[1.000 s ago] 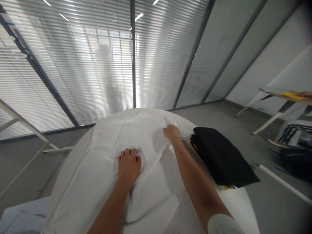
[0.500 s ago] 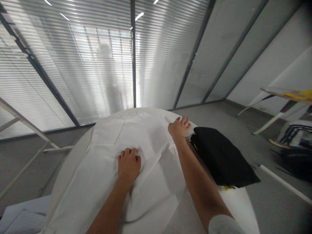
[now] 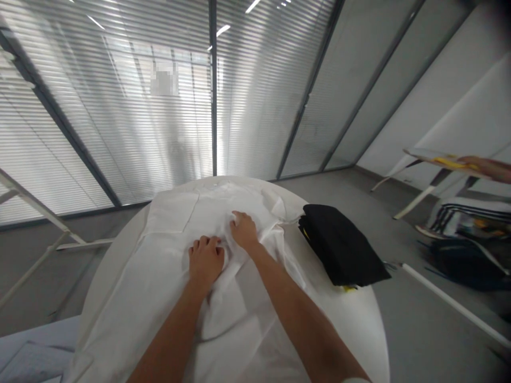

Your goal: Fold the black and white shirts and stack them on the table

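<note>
Head camera: a white cloth (image 3: pixel 131 287), creased in places, lies spread over a round white table (image 3: pixel 359 330), directly under both hands and reaching past them on the far side. The left hand (image 3: pixel 206 259) rests palm down on it, fingers bent and a little apart; whether they grip any fabric beneath cannot be told. The right hand (image 3: pixel 244 231) is just ahead and to the right of the left, touching the same cloth with fingers drawn in narrow; whether a fold is pinched between thumb and forefinger cannot be made out. Ahead and to the left of the left hand, a squarish flap (image 3: pixel 171 210) shows on the cloth. Bunched folds run to the right of the right hand, and beyond them a folded black stack (image 3: pixel 341 244) sits near the table's right edge, with bits of yellow showing at its side. Past both hands stand window blinds (image 3: pixel 167 133). Far to the right of the right hand, another person's hand (image 3: pixel 493 169) is by a yellow item (image 3: pixel 455 161) on a second table (image 3: pixel 423 154).
</note>
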`<state>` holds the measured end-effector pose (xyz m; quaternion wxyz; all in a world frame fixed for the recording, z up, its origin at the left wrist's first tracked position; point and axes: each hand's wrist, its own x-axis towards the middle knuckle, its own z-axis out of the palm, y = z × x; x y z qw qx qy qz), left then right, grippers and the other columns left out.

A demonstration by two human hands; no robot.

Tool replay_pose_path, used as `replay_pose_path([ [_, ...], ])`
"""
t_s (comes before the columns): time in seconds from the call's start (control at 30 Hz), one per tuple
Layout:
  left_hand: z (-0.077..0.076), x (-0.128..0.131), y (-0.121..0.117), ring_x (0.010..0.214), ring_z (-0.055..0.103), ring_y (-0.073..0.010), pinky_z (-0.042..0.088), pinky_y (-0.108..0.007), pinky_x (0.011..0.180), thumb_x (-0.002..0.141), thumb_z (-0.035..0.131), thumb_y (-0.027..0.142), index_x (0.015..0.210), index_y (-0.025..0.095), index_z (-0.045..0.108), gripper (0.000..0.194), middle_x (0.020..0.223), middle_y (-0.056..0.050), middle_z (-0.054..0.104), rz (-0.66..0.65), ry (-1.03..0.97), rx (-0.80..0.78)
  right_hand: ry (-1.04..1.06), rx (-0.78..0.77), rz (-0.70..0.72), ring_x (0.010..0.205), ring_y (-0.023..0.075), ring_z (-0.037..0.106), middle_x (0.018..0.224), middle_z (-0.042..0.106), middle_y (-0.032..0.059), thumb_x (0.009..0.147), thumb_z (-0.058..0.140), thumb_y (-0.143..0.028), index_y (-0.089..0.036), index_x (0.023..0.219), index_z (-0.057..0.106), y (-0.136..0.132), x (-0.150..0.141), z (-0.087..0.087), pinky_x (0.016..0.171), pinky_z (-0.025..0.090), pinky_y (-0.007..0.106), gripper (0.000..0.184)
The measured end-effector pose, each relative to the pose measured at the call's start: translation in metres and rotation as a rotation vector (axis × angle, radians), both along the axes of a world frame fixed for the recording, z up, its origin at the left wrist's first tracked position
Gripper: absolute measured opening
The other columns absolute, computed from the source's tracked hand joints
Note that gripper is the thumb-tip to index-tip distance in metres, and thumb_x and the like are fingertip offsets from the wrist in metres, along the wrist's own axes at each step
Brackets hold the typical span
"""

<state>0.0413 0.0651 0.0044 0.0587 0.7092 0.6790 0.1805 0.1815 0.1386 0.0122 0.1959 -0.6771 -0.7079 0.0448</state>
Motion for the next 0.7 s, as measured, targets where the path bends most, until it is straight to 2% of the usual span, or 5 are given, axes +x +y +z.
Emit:
replay_pose_path([
  [0.1,-0.001,-0.002,0.001,0.104,0.052,-0.0254,0.037,-0.039,0.088,0.086,0.047,0.024,0.113,0.027,0.064,0.032,0.11,-0.008,0.061,0.0,-0.02,-0.008,-0.131,0.031,0.073,0.135,0.0251,0.039,0.147,0.045,0.0127,0.097,0.038,-0.032,-0.02,0.139,0.048,-0.023,-0.005,-0.015,0.11,0.028,0.043,0.045],
  [0.17,0.0,-0.004,0.003,0.104,0.053,-0.0245,0.038,-0.038,0.089,0.086,0.047,0.024,0.111,0.027,0.065,0.031,0.11,-0.008,0.061,0.002,-0.036,-0.037,-0.167,0.034,0.086,0.137,0.0254,0.035,0.15,0.04,0.0115,0.098,0.034,-0.033,-0.023,0.141,0.046,-0.032,-0.006,-0.019,0.111,0.025,0.045,0.046],
  [0.33,0.005,-0.022,0.015,0.107,0.051,-0.0273,0.038,-0.039,0.089,0.084,0.047,0.025,0.114,0.026,0.066,0.035,0.113,-0.011,0.058,0.086,0.027,0.025,-0.183,0.075,0.064,0.138,0.0252,0.035,0.151,0.04,0.0093,0.099,0.032,-0.035,-0.024,0.143,0.045,-0.039,-0.005,-0.021,0.111,0.024,0.043,0.047],
  [0.47,0.011,-0.048,0.042,0.112,0.047,-0.0307,0.036,-0.042,0.092,0.083,0.048,0.027,0.117,0.024,0.065,0.038,0.12,-0.014,0.054,0.19,0.121,0.084,-0.17,0.078,0.044,0.137,0.025,0.037,0.15,0.042,0.0094,0.098,0.034,-0.035,-0.025,0.141,0.047,-0.04,-0.004,-0.022,0.11,0.025,0.044,0.046],
  [0.7,0.011,-0.08,0.084,0.113,0.05,-0.0339,0.037,-0.045,0.091,0.088,0.042,0.037,0.121,0.021,0.062,0.042,0.121,-0.017,0.058,0.303,0.186,-0.005,-0.129,0.084,0.04,0.135,0.0239,0.036,0.148,0.043,0.0088,0.097,0.035,-0.035,-0.026,0.139,0.048,-0.037,-0.002,-0.023,0.111,0.024,0.044,0.044],
])
